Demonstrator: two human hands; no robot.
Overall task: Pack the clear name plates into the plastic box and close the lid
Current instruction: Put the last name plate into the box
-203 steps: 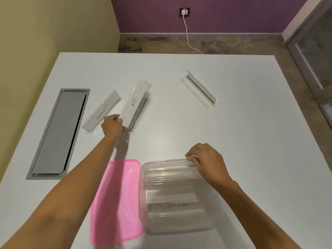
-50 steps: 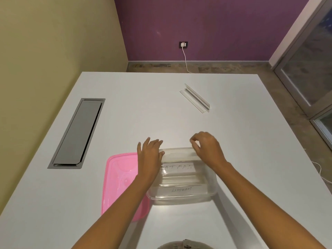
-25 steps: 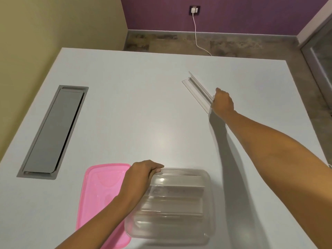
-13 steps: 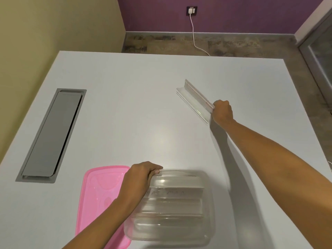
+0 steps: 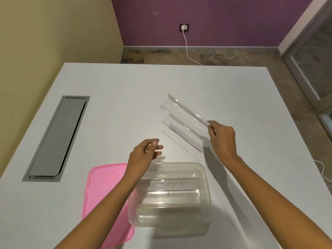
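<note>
A clear plastic box stands open near the table's front, with several clear name plates lying inside it. Its pink lid lies flat on the table to the box's left, partly under my left forearm. My right hand grips one end of a long clear name plate and holds it lifted above the table, beyond the box's far right corner. My left hand hovers over the box's far left corner with fingers spread and nothing in it.
A grey cable hatch is set into the white table at the left. Beyond the table's far edge are the floor, a purple wall and a wall socket with a white cable. A glass door stands at the right.
My right hand has lifted the last name plate off the table and brought it nearer the box. My left hand has let go of the box's corner and risen, fingers spread.
</note>
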